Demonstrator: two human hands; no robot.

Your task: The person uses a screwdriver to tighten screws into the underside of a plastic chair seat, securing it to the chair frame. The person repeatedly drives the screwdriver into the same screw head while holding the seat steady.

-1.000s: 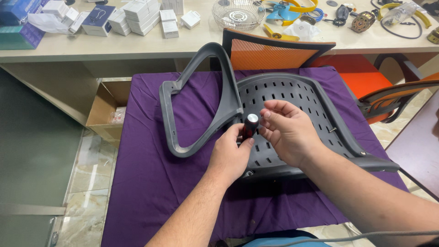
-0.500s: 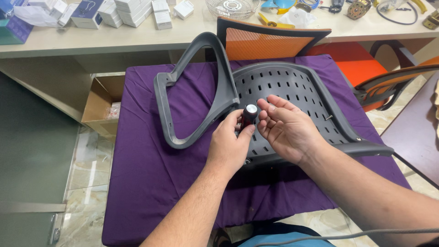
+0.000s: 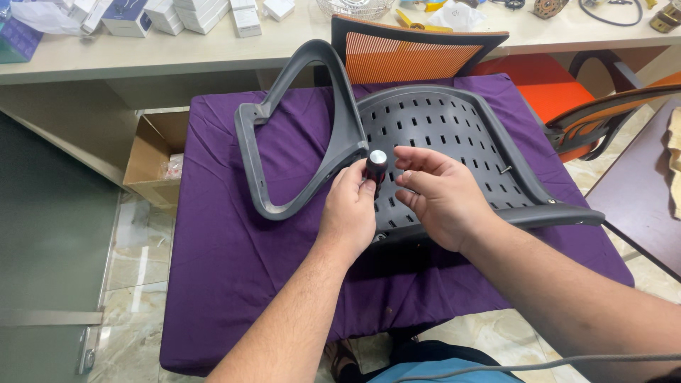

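The left hand (image 3: 349, 213) has its fingers curled closed around a short dark screwdriver handle (image 3: 375, 170) with a pale round cap, held upright just past the fingertips against the grey perforated chair seat (image 3: 440, 135), beside the looped grey armrest (image 3: 298, 128). Just to the right of the handle, the right hand (image 3: 441, 198) hovers with fingers loosely spread and slightly bent, gripping nothing, fingertips close to the handle. All lies on a purple cloth (image 3: 234, 255).

Assembly workshop, long bench (image 3: 213, 57) strewn with small boxes (image 3: 167, 14) and tools, orange office chairs (image 3: 418, 53), cardboard box (image 3: 152, 152)
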